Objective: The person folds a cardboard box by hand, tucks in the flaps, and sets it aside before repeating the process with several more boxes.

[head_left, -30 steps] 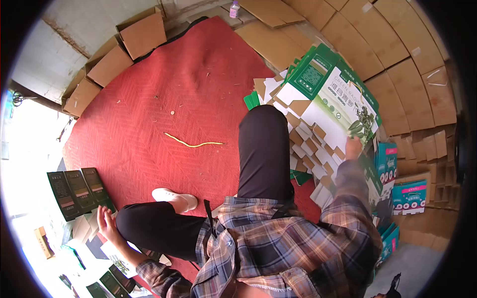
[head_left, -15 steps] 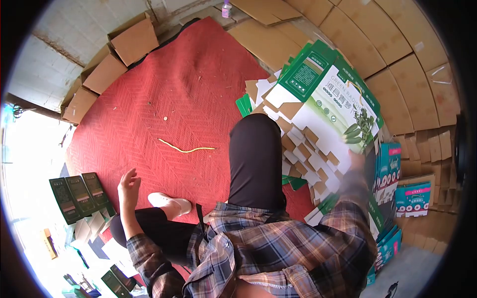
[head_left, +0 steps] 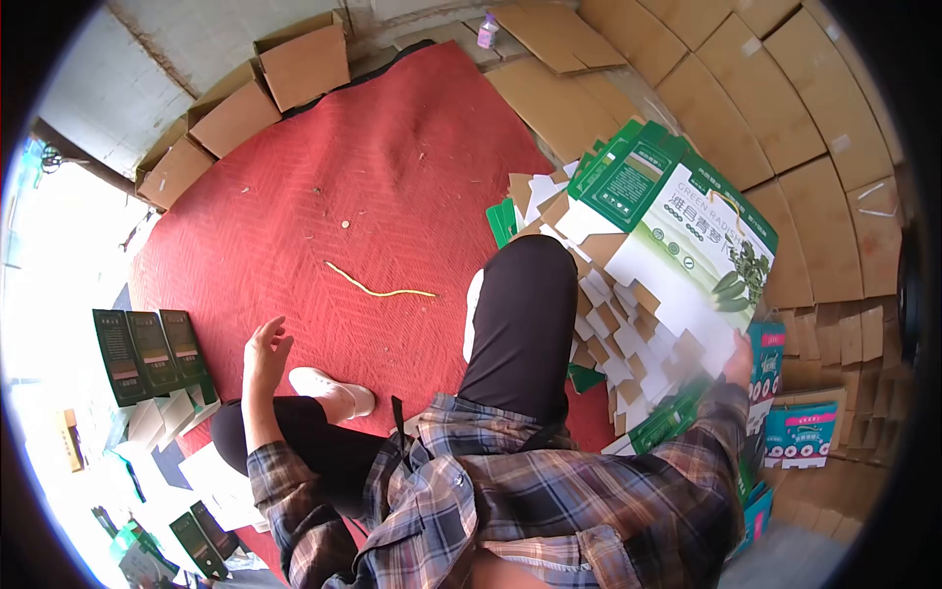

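My left hand [head_left: 265, 355] is raised over the red mat [head_left: 294, 216], fingers slightly apart and holding nothing. At the right, my right hand [head_left: 737, 361] is closed at the near edge of a flat green and white carton [head_left: 677, 240] printed with green radishes. Its fingertips are partly hidden. That carton lies on a fanned stack of flat cartons with white and brown flaps [head_left: 613, 324], to the right of my knee. A green panel [head_left: 672, 417] below it, near my right sleeve, looks blurred.
Yellow cord [head_left: 378, 291] lies on the mat. Open brown boxes [head_left: 304, 67] line the back left; dark green cartons [head_left: 152, 353] stand at the left. Brown cardboard [head_left: 756, 108] and teal and pink cartons [head_left: 802, 432] are at the right. A small bottle [head_left: 487, 31] stands at the back.
The view has shifted, so most things sit lower and further right. More of the green panel near my right sleeve shows. My right hand stays at the carton's edge; my left stays raised and empty.
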Demonstrator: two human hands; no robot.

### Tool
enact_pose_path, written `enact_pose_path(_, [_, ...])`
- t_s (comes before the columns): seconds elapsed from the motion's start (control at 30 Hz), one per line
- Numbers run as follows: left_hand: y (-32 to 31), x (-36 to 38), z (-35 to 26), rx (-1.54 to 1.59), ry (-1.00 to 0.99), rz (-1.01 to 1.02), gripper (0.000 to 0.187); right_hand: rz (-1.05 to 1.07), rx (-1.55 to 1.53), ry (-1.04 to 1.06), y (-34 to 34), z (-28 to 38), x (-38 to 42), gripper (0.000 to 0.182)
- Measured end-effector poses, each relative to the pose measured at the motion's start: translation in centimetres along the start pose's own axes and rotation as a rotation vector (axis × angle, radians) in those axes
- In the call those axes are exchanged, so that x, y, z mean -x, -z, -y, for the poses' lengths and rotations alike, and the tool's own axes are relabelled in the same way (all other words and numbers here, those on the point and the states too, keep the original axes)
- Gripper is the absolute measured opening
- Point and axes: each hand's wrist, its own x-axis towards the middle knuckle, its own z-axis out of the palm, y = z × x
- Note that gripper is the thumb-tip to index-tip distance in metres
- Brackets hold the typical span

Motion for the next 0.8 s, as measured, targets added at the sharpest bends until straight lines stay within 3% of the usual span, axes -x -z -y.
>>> enact_pose_path(0.17, [0.1,-0.3,-0.4,0.007,-0.034,-0.014,0.041,-0.027,-0.119,0.157,-1.0,4.2,0.2,0.047])
enact_pose_path(0.2, [0.3,-0.2,-0.7,0.012,-0.036,-0.02,0.041,0.052,-0.139,0.171,-1.6,5.3,0.6,0.053])
enact_pose_path(0.37, [0.8,-0.4,-0.5,0.028,-0.111,-0.048,0.044,0.067,-0.157,0.314,-7.4,8.9,1.6,0.05])
enact_pose_path(0.4, [0.9,-0.4,-0.5,0.03,-0.11,-0.054,0.044,0.155,-0.201,0.303,-8.8,9.4,1.5,0.049])
enact_pose_path(0.47, [1.0,-0.4,-0.9,0.035,-0.133,-0.091,0.062,0.25,-0.246,0.292,-12.5,10.4,2.1,0.047])
enact_pose_path(0.5, [1.3,-0.3,-1.5,0.035,-0.13,-0.099,0.062,0.34,-0.294,0.274,-14.6,10.8,2.6,0.046])
enact_pose_path(0.6, [2.1,-0.1,-3.1,0.028,-0.147,-0.208,0.097,0.578,-0.392,0.165,-20.9,11.0,3.0,0.043])
enact_pose_path(0.73, [2.8,-0.2,-3.7,0.127,-0.16,-0.37,0.111,0.703,-0.377,0.076,-30.9,9.9,4.4,0.04])
enact_pose_path(0.8, [3.2,0.0,-3.9,0.158,-0.222,-0.452,0.107,0.842,-0.307,0.088,-35.6,8.9,5.6,0.038])
